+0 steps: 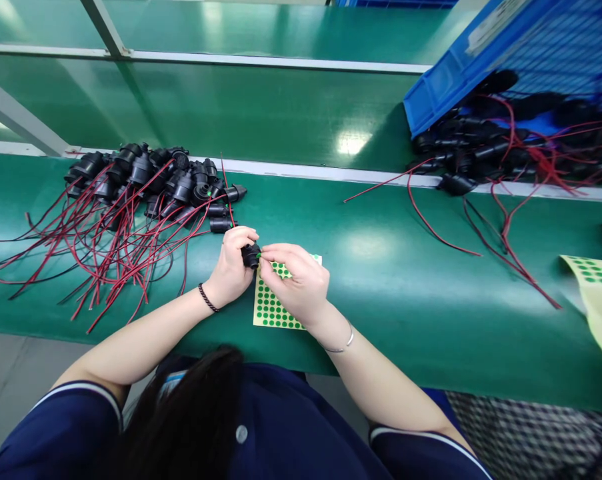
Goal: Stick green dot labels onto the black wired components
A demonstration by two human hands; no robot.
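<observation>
My left hand (231, 263) grips a small black plastic socket part (251, 255) with a red wire trailing from it. My right hand (295, 280) pinches at the front of that part, where a small green dot shows at the fingertips. Both hands hover over a yellow sheet of green dot stickers (273, 307) lying on the green table (381, 280). The sheet is partly hidden under my right hand.
A pile of black parts with red and black wires (131, 200) lies to the left. A tipped blue crate (481, 60) at the far right spills more wired parts (495, 160). Another sticker sheet (598, 297) lies at the right edge. A metal rail runs across behind.
</observation>
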